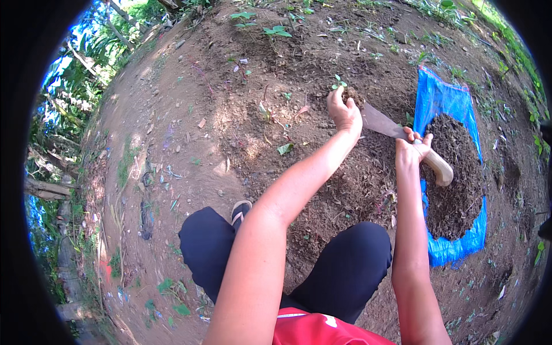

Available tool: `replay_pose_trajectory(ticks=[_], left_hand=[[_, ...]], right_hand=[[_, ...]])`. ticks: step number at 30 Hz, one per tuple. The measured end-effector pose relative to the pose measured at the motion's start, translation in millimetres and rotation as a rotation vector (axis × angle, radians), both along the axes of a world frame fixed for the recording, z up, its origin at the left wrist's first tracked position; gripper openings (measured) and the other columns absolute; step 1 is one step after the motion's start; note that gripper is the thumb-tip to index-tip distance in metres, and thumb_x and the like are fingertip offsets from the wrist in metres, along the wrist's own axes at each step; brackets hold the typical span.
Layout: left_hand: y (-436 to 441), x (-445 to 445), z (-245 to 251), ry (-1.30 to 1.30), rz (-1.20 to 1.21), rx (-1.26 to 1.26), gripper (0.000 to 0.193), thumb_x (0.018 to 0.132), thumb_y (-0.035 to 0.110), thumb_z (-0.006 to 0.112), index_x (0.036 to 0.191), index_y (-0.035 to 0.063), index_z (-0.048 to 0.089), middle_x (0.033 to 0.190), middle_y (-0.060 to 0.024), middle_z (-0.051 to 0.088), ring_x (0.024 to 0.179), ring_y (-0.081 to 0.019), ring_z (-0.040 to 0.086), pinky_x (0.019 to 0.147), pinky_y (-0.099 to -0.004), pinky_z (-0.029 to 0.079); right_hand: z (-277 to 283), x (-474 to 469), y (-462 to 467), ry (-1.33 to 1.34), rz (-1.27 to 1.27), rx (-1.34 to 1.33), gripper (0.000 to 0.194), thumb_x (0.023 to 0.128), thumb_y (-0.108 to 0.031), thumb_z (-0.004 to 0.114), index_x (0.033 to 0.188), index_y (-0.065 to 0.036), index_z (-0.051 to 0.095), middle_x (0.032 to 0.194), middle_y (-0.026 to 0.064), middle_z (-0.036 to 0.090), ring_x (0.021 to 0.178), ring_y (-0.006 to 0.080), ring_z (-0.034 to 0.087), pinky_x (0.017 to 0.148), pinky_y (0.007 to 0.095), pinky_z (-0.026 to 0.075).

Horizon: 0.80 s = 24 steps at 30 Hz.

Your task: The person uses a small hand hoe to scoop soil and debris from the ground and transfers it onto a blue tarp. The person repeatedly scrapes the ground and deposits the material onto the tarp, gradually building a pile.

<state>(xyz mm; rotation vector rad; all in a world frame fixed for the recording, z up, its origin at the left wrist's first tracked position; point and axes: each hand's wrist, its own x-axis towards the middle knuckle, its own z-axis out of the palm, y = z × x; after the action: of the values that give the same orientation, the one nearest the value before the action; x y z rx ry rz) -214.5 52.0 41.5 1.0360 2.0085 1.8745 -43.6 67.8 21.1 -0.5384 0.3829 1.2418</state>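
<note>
My left hand (345, 112) is closed around a small green seedling (339, 82) with a clump of dark soil (353, 98) at its roots. In my right hand (413, 148) is the curved wooden handle (439, 166) of a broad-bladed knife, like a machete. Its flat metal blade (381, 120) points left, and its far end meets the soil clump beside my left hand. Under the handle, to the right, a blue plastic sheet or sack (444, 97) lies on the ground, bearing a heap of dark crumbly soil (455, 202).
Bare brown earth (207, 142) surrounds my knees. Several small plants grow in it, among them a leafy one (277, 31) at the top and a reddish-stemmed one (267, 113) left of my hand. Trees and logs (49, 188) line the left edge; grass borders the upper right.
</note>
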Motion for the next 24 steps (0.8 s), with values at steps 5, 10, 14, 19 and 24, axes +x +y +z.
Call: replay_pose_trajectory(ticks=[5, 10, 14, 19, 24], left_hand=[[33, -86, 45, -0.308, 0.002, -0.119, 0.032, 0.079, 0.000, 0.054, 0.112, 0.0003, 0.055, 0.114, -0.0155, 0.050, 0.110, -0.0284, 0.050, 0.097, -0.0362, 0.040], [26, -163, 52, -0.498, -0.045, -0.164, 0.035, 0.087, 0.005, 0.053, 0.122, 0.0043, 0.049, 0.125, -0.0137, 0.046, 0.115, -0.0271, 0.049, 0.097, -0.0393, 0.043], [11, -212, 12, -0.562, -0.034, -0.249, 0.040, 0.087, 0.003, 0.053, 0.127, 0.0034, 0.047, 0.127, -0.0155, 0.050, 0.111, -0.0270, 0.054, 0.094, -0.0382, 0.046], [6, -248, -98, -0.509, -0.023, -0.345, 0.043, 0.076, -0.002, 0.058, 0.119, 0.0036, 0.055, 0.126, -0.0150, 0.049, 0.117, -0.0251, 0.049, 0.103, -0.0325, 0.037], [-21, -236, -156, -0.601, -0.046, -0.382, 0.050, 0.073, -0.007, 0.059, 0.123, -0.0024, 0.051, 0.127, -0.0165, 0.050, 0.115, -0.0222, 0.051, 0.099, -0.0290, 0.039]], right_hand=[[36, -89, 49, -0.007, 0.098, -0.075, 0.043, 0.088, -0.050, 0.056, 0.078, -0.011, 0.040, 0.053, 0.0024, 0.040, 0.038, 0.0172, 0.034, 0.042, 0.0311, 0.037], [60, -171, 58, 0.006, 0.148, -0.034, 0.042, 0.087, -0.050, 0.057, 0.083, -0.012, 0.039, 0.051, -0.0001, 0.039, 0.037, 0.0139, 0.032, 0.041, 0.0301, 0.039], [34, -224, 59, -0.065, 0.137, -0.125, 0.043, 0.083, -0.045, 0.065, 0.088, -0.011, 0.039, 0.053, 0.0006, 0.040, 0.038, 0.0121, 0.034, 0.037, 0.0280, 0.038], [-36, -248, 45, -0.141, 0.128, -0.215, 0.043, 0.081, -0.047, 0.067, 0.087, -0.013, 0.041, 0.051, -0.0007, 0.040, 0.035, 0.0111, 0.033, 0.038, 0.0288, 0.039], [-79, -240, 25, -0.298, 0.053, -0.312, 0.041, 0.080, -0.046, 0.069, 0.084, -0.014, 0.043, 0.050, -0.0019, 0.040, 0.036, 0.0109, 0.034, 0.038, 0.0287, 0.039]])
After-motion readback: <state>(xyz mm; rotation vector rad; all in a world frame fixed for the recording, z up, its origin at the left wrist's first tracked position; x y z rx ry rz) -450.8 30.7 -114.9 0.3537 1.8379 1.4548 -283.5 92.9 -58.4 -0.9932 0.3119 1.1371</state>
